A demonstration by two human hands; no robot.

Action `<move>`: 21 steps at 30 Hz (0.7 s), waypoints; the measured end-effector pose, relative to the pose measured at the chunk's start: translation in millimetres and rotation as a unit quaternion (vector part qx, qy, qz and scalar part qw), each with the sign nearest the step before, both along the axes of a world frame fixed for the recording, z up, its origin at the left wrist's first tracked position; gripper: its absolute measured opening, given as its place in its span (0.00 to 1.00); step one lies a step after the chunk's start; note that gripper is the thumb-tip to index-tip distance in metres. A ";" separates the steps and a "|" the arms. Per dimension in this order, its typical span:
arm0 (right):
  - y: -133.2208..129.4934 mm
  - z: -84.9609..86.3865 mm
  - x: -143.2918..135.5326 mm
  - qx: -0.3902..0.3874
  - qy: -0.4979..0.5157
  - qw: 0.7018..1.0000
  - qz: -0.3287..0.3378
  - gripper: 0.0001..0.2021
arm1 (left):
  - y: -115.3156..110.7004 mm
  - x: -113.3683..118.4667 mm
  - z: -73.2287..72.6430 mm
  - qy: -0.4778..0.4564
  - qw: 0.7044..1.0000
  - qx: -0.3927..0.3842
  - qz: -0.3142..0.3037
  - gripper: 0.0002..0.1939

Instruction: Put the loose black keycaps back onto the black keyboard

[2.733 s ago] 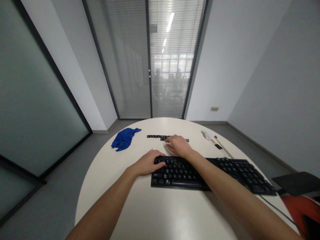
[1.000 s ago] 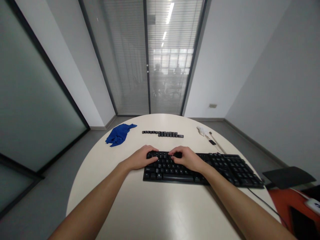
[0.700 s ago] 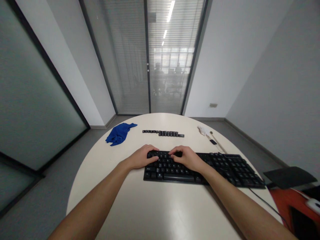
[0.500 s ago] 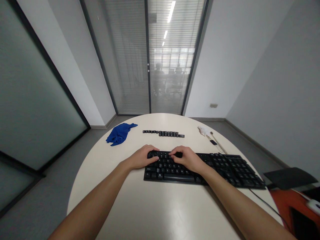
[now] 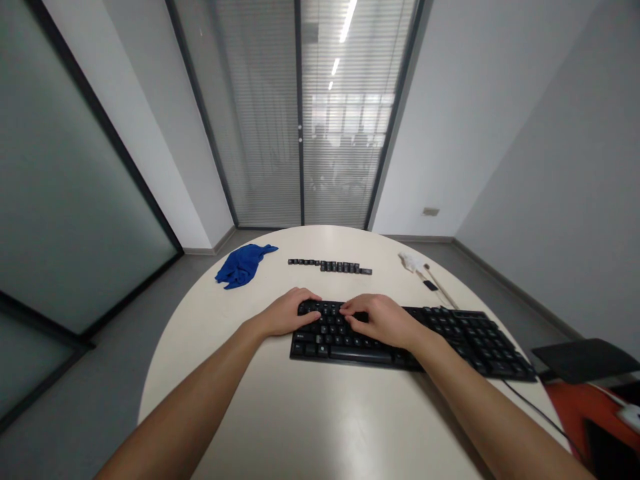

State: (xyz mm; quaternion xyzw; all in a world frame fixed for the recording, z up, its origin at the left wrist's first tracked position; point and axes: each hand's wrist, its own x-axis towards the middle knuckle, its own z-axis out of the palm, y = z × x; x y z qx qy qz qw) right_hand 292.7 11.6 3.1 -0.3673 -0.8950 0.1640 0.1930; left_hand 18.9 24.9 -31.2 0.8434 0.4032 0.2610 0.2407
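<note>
A black keyboard [image 5: 367, 354] lies on the round table, and its upper left part is partly covered by my hands. My left hand [image 5: 287, 312] holds its left end, thumb across the keys and fingers along the far edge. Close by, my right hand [image 5: 383, 318] has its thumb and forefinger drawn together around a keycap in the upper rows, which the fingertips mostly hide. Beyond the keyboard, several loose black keycaps [image 5: 340, 267] stand in a line of small ones and larger ones.
A crumpled blue cloth [image 5: 244, 265] lies at the far left of the pale table [image 5: 300, 413]. At the right are a white tuft-like item [image 5: 411, 261] and a thin stick [image 5: 443, 288]. The keyboard's cable [image 5: 533, 405] runs off the right edge, near a red surface [image 5: 575, 407].
The view has shifted slightly. My right thumb and forefinger sit a little differently over the upper keys, while my left hand stays on the keyboard's left end.
</note>
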 end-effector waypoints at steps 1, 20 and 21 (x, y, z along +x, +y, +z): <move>-3.1 3.2 -0.5 0.004 -0.018 1.000 0.001 0.11 | -0.2 0.1 0.1 0.000 1.000 0.001 0.000 0.17; -11.5 -3.0 -14.9 0.072 -0.046 0.996 -0.038 0.12 | 1.0 0.6 -4.5 -0.015 1.000 0.021 0.002 0.14; -9.8 -5.6 -14.7 0.072 -0.032 0.996 -0.036 0.12 | 1.7 0.7 -5.3 -0.018 1.000 0.023 0.003 0.14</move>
